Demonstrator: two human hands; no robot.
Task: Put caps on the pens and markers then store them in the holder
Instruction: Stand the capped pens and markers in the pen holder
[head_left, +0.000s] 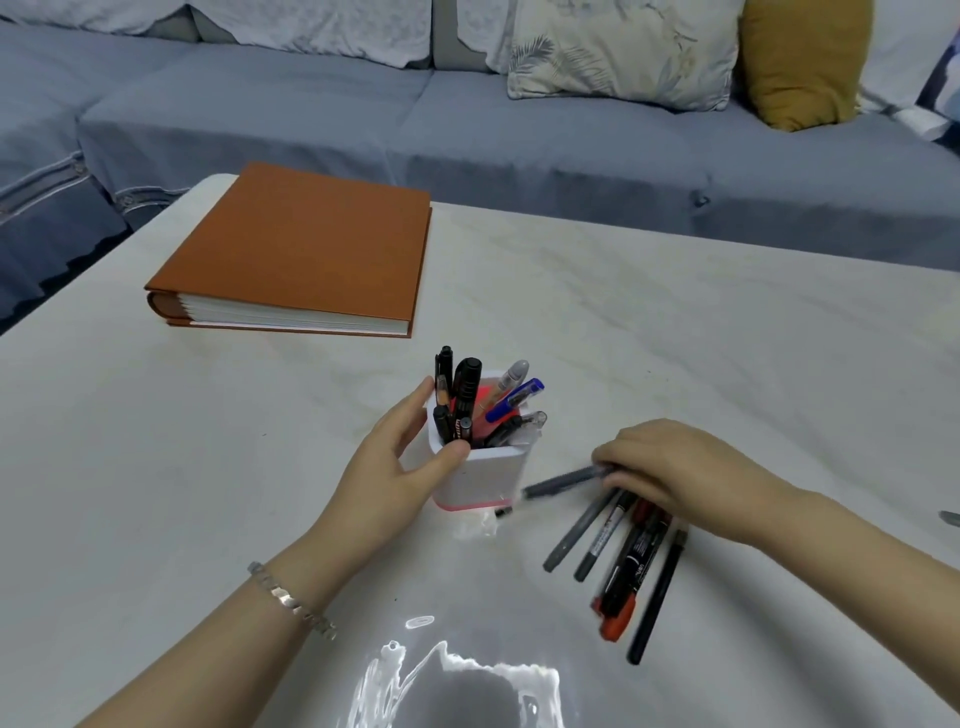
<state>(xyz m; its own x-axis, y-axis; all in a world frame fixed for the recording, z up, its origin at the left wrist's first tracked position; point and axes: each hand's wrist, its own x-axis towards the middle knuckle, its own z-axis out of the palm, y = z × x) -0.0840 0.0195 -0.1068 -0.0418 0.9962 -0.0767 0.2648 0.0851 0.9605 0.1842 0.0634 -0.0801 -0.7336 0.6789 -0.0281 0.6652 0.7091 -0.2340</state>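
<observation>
A broad white worktop (675, 322) with faint grey marbling and a glossy sheen fills most of the view; its near edge catches a bright glare. Toward the far left corner lies a thick square album with an orange-brown cloth cover (296, 249), flat and closed, its white page edges facing the viewer. Near the middle stands a white square plastic holder with a pink base (480, 480), upright and packed with pens. To its right, a loose cluster of grey, black and red markers (618, 556) lies flat on the surface, fanned out with their ends close together at the top. A small dark object (950, 517) sits at the right edge, too cropped to identify.
</observation>
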